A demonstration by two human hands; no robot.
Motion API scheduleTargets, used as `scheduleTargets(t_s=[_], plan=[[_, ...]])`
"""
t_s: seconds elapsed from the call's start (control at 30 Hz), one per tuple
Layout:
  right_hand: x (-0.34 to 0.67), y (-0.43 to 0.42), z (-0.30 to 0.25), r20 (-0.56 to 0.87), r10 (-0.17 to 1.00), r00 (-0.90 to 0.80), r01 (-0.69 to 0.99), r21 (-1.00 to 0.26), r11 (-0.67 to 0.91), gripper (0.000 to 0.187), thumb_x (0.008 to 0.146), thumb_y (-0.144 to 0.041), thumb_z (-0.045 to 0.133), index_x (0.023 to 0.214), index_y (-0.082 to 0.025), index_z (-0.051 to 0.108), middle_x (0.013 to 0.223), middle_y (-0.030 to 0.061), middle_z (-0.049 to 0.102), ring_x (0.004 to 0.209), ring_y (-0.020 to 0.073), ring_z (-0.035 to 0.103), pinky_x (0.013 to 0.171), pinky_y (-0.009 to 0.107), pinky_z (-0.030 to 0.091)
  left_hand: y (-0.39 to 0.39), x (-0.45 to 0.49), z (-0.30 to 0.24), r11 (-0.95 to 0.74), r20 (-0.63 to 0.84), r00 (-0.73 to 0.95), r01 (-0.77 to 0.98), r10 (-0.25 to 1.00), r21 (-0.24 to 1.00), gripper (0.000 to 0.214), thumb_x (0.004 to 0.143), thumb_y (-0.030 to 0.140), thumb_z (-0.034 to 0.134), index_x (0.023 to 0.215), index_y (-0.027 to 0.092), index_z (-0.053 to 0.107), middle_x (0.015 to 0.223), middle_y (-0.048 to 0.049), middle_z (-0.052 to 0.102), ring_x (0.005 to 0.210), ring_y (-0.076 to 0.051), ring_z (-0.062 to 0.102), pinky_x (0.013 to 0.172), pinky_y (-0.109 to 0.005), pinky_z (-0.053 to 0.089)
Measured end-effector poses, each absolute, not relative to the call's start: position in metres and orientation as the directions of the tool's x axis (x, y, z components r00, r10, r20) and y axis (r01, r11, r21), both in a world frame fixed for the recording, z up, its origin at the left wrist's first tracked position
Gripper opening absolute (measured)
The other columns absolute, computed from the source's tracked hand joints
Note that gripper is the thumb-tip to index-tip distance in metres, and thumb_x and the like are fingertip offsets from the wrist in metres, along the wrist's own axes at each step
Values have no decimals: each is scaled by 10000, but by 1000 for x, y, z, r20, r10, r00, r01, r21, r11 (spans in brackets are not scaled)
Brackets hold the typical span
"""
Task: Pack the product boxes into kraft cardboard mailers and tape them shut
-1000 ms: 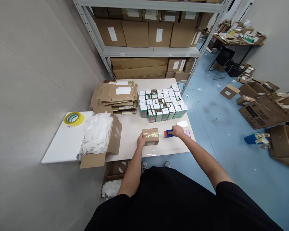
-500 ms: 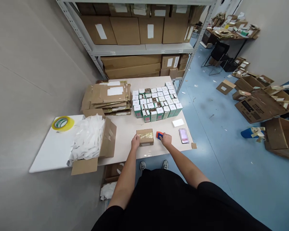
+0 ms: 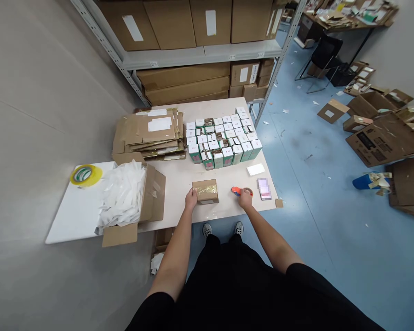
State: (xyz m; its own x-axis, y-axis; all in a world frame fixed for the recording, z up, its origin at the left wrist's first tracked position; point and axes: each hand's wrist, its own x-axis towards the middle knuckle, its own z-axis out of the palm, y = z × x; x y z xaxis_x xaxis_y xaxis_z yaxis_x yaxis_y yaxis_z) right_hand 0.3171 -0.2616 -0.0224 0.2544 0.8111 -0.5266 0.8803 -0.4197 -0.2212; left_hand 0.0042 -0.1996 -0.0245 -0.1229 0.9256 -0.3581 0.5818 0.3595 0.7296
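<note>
A small cardboard box (image 3: 206, 191) with shiny clear tape across its top lies near the table's front edge. Gripping its left side is my left hand (image 3: 191, 199), fingers partly hidden behind the box. To the right, apart from the box, my right hand (image 3: 245, 199) is closed around an orange and blue tape dispenser (image 3: 236, 190) with a roll on it. A phone (image 3: 264, 189) lies just right of that hand, and a small white card or stack of labels (image 3: 255, 169) lies behind it.
Several rows of white and green boxes (image 3: 227, 156) stand at the back. Flattened cartons (image 3: 152, 133) and an open carton of white packing material (image 3: 155, 193) occupy the left. Yellow tape (image 3: 95, 174) lies on a white board (image 3: 65, 216). A shelf (image 3: 179, 57) stands behind.
My right hand has moved right, away from the box, with the tape dispenser, which has turned so its roll shows. My left hand stays on the box. The view has shifted slightly.
</note>
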Motion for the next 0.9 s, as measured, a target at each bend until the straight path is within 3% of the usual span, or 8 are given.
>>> scheduleTargets(t_s=[0.17, 0.23, 0.37, 0.47, 0.57, 0.67, 0.8, 0.9], plan=[[248, -239, 13, -385, 922, 39, 783, -561, -268, 476, 1052, -302, 347, 1487, -214, 518, 1434, 92, 642, 1317, 210, 590, 1062, 268, 442, -199, 5, -20, 383, -384, -130, 582, 914, 717, 415, 1028, 413, 422, 1263, 201, 690, 1225, -81, 754, 1152, -274, 677, 993, -347, 524], [219, -234, 22, -421, 907, -14, 755, -599, -266, 472, 1044, -360, 399, 1483, -220, 502, 1382, 84, 675, 1248, 225, 637, 1012, 271, 479, -199, 5, -18, 392, -397, -125, 579, 909, 715, 401, 1028, 413, 436, 1260, 211, 694, 1215, -72, 760, 1149, -272, 681, 982, -341, 528], [188, -229, 28, -471, 881, 49, 695, -618, -369, 634, 943, -450, 597, 1480, -142, 463, 1441, 170, 610, 1218, 293, 650, 981, 325, 512, -198, 5, -15, 370, -394, -88, 576, 915, 729, 381, 1029, 395, 456, 1239, 199, 706, 1178, -73, 772, 1142, -261, 690, 994, -338, 524], [192, -225, 28, -512, 843, 164, 509, -689, -516, 542, 943, -482, 572, 1370, -148, 570, 1335, 165, 675, 1183, 301, 662, 980, 348, 511, -195, 5, -14, 380, -405, -61, 501, 912, 778, 378, 992, 393, 561, 1276, 182, 695, 1142, -83, 783, 1140, -266, 701, 1016, -353, 519], [208, -228, 25, -508, 805, 307, 265, -766, -585, 533, 954, -529, 495, 1350, -186, 593, 1252, 119, 709, 1156, 271, 666, 967, 339, 516, -193, 3, -12, 421, -444, 6, 306, 896, 854, 649, 899, 399, 727, 1485, 185, 546, 1108, -89, 796, 1112, -269, 723, 1030, -381, 524], [220, -241, 14, -406, 844, 351, 138, -869, -475, 624, 946, -562, 474, 1464, -215, 509, 1208, 92, 706, 1120, 236, 678, 947, 310, 535, -194, 0, -14, 387, -394, 128, 78, 910, 919, 920, 841, 363, 796, 1622, 193, 340, 1307, -137, 726, 1225, -276, 679, 1077, -402, 505], [220, -258, -12, -354, 900, 254, 244, -877, -414, 648, 916, -488, 542, 1502, -217, 487, 1239, 94, 705, 1139, 245, 671, 966, 339, 543, -202, -2, -26, 335, -337, 205, 48, 919, 941, 1020, 738, 197, 833, 1627, 201, 334, 1564, -160, 517, 1459, -285, 481, 1193, -391, 390], [212, -264, -35, -434, 890, 140, 432, -782, -449, 646, 876, -409, 617, 1486, -224, 515, 1302, 99, 700, 1184, 268, 667, 1019, 399, 527, -215, -1, -41, 394, -430, 259, 183, 865, 901, 1023, 676, 107, 825, 1599, 191, 394, 1494, -153, 594, 1395, -314, 547, 1173, -419, 416]])
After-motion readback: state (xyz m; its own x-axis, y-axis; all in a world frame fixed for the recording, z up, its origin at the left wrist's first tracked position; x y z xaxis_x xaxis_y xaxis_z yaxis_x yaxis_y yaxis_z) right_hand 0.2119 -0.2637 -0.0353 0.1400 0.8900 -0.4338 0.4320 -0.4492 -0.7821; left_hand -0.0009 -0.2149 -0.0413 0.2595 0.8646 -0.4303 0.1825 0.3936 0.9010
